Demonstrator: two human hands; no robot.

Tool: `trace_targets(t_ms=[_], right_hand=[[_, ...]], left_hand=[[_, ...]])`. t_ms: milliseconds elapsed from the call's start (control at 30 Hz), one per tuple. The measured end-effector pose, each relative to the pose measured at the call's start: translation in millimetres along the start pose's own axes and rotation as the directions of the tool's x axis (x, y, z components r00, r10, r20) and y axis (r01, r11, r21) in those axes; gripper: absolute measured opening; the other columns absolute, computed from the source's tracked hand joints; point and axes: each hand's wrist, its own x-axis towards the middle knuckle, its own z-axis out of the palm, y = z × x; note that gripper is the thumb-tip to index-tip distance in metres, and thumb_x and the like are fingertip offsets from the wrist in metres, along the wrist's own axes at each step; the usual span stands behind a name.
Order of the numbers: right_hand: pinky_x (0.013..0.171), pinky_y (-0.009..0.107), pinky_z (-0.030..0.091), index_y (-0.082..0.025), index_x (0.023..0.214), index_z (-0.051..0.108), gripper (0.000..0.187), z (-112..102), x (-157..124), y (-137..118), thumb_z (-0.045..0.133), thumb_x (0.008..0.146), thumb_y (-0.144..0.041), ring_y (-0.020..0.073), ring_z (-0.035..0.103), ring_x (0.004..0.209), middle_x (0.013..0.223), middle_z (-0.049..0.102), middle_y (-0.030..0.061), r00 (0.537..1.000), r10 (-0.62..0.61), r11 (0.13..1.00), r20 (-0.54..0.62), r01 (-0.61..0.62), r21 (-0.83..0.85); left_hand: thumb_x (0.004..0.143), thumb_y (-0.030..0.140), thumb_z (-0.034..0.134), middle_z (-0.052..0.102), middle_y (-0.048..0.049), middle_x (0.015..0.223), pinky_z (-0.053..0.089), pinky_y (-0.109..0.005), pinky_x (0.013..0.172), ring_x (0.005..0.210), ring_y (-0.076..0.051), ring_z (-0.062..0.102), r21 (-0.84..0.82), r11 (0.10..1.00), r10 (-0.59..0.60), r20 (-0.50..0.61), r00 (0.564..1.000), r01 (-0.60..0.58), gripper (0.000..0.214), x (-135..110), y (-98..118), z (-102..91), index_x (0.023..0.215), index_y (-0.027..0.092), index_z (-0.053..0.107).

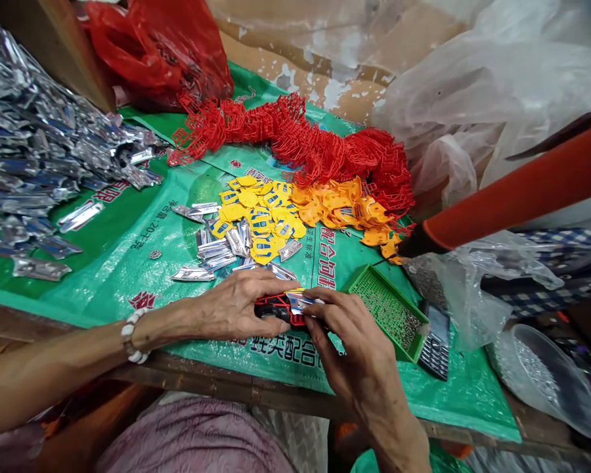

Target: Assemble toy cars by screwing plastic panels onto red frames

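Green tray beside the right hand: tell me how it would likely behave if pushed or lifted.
The green tray would probably keep its shape, since its straight walls look like rigid plastic. Pushed, it would likely slide rather than roll, being boxy and on a glossy green sheet. Tilted, it might spill the small silvery pieces lying loose inside.

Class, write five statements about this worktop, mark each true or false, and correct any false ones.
1. The left hand and right hand are both at a red-and-black item. True.
2. The left hand's wrist is bare. False: a beaded bracelet circles it.
3. A green tray holds small metallic-looking bits. True.
4. Yellow pieces lie beside orange pieces. True.
5. The orange pieces lie inside the green tray. False: they lie outside it.
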Motion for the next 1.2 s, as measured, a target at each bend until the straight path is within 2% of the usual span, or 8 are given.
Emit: trace_targets(t_ms=[133,233,400,533,700,800,933,1200], right_hand=[[0.091,0.03,0.056,-0.02,0.118,0.058,0.03,-4,5,5,0.057,0.093,-0.006,0.0148,0.064,0.101,0.108,0.069,0.0062,0.994,-0.077,0.997,0.076,0.075,0.035],[0.092,0.026,0.055,-0.019,0.116,0.061,0.029,-8,7,13,0.06,0.091,-0.004,0.0121,0.064,0.103,0.109,0.07,0.0055,0.988,-0.13,0.984,0.087,0.118,0.135],[0.089,0.025,0.057,-0.018,0.111,0.065,0.026,-10,11,21,0.069,0.087,-0.009,0.0112,0.067,0.101,0.103,0.073,0.003,0.987,-0.123,0.959,0.1,0.092,0.27],[0.088,0.028,0.057,-0.018,0.112,0.066,0.03,-4,12,21,0.072,0.085,-0.009,0.0125,0.069,0.1,0.103,0.075,0.0032,0.993,-0.114,0.955,0.022,0.104,0.278],[0.083,0.032,0.058,-0.021,0.11,0.068,0.031,6,9,22,0.076,0.082,-0.012,0.015,0.07,0.095,0.102,0.077,0.0017,0.997,-0.035,0.952,-0.068,0.054,0.3],[0.079,0.032,0.057,-0.022,0.109,0.069,0.031,7,8,22,0.077,0.081,-0.014,0.0157,0.071,0.094,0.102,0.078,0.0012,0.997,-0.003,0.948,-0.076,0.027,0.318],[0.08,0.031,0.055,-0.022,0.107,0.069,0.029,5,11,20,0.077,0.081,-0.014,0.0141,0.072,0.09,0.099,0.079,-0.0004,0.997,-0.028,0.949,-0.075,0.05,0.312],[0.075,0.035,0.054,-0.028,0.111,0.07,0.035,1,9,29,0.079,0.08,-0.017,0.0166,0.07,0.086,0.098,0.079,-0.0017,0.998,0.022,0.939,-0.064,0.001,0.345]], left_hand=[[0.084,0.028,0.066,0.073,-0.005,0.104,0.049,-0.033,0.09,0.099,-0.023,0.066,-0.013,0.999,0.041,0.039,0.998,-0.04,0.038,2,2,-1.0,0.122,0.021,0.068],[0.086,0.031,0.067,0.073,-0.0044,0.098,0.049,-0.031,0.086,0.095,-0.022,0.067,0.004,0.998,0.057,0.038,0.998,-0.058,0.031,3,2,-2.2,0.115,0.021,0.07],[0.086,0.03,0.064,0.073,-0.0067,0.105,0.049,-0.031,0.084,0.096,-0.022,0.066,0.004,0.996,0.085,0.029,0.996,-0.085,0.032,3,-1,-2.2,0.116,0.019,0.069],[0.084,0.029,0.064,0.073,-0.0081,0.104,0.05,-0.033,0.087,0.097,-0.024,0.067,0.005,0.998,0.055,0.038,0.998,-0.056,0.035,3,-2,-1.5,0.116,0.018,0.07],[0.083,0.027,0.062,0.074,-0.0066,0.106,0.05,-0.03,0.087,0.097,-0.022,0.068,0.007,0.998,0.068,0.039,0.997,-0.069,0.037,5,-2,-1.6,0.119,0.019,0.069],[0.083,0.028,0.062,0.074,-0.0052,0.105,0.05,-0.031,0.089,0.097,-0.022,0.068,0.036,0.998,0.044,0.054,0.998,-0.046,0.042,4,-2,-1.8,0.124,0.021,0.067],[0.081,0.025,0.062,0.072,-0.0068,0.113,0.049,-0.033,0.094,0.104,-0.023,0.067,0.052,0.999,0.009,0.059,0.998,-0.012,0.052,3,-4,-1.8,0.132,0.02,0.062],[0.084,0.03,0.059,0.072,-0.0077,0.107,0.051,-0.034,0.091,0.099,-0.023,0.067,0.081,0.996,0.035,0.053,0.998,-0.04,0.04,2,-4,-1.7,0.121,0.019,0.067]])
